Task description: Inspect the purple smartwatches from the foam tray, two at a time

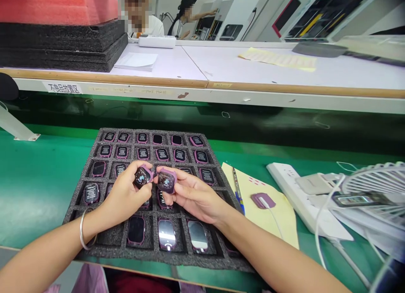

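- Hands at frame centre: your left hand (pixel 126 194) grips one purple watch body (pixel 142 176), your right hand (pixel 190 196) another (pixel 166 181), screens up, above the foam tray (pixel 79 200).
- Step in hand looks like comparing the pair; next, each needs an empty tray cell.

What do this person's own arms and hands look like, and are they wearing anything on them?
Both forearms are bare, with no sleeves or gloves in view. The left hand has a thin silver bangle around its wrist. The right hand shows no ring, watch or band. The fingernails look short and unpainted.
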### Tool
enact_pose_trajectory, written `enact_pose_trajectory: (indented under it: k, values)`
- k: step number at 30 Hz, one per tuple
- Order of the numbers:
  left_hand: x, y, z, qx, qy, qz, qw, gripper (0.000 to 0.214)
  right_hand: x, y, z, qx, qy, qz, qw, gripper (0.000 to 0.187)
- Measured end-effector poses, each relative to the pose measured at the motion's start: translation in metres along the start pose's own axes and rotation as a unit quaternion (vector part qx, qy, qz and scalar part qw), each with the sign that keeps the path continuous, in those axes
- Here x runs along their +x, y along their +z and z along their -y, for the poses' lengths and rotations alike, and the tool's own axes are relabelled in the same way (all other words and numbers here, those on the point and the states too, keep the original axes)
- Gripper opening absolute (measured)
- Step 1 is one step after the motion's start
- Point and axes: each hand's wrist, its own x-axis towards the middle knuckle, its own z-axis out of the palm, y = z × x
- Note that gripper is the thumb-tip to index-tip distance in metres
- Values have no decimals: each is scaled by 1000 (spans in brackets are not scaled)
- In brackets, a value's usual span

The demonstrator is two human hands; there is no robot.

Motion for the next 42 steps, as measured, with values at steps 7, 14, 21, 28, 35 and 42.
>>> enact_pose_trajectory:
  k: [7, 14, 21, 28, 35, 42]
  values:
    - [-2, 2, -4, -31, -19, -7, 999, 31, -1, 0, -1, -10, -14, -10, 1000, 53]
    - [-3, 1, -6, -8, -34, -17, 999, 32, -3, 4, 1, -12, -24, -9, 1000, 52]
    - [-4, 2, -5, 4, -24, -34, 999, 31, -2, 2, 2, -33, -41, -28, 998, 56]
    - [-4, 1, -6, 1, -42, -43, 998, 37, -2, 2, 3, -12, -36, -13, 999, 54]
    - [-7, 2, -6, 9, -21, -51, 998, 33, -4, 1, 1, -14, -37, 7, 999, 50]
    - [-8, 1, -4, 31, -26, -47, 998, 35, -3, 1, 0, 12, -39, 22, 999, 46]
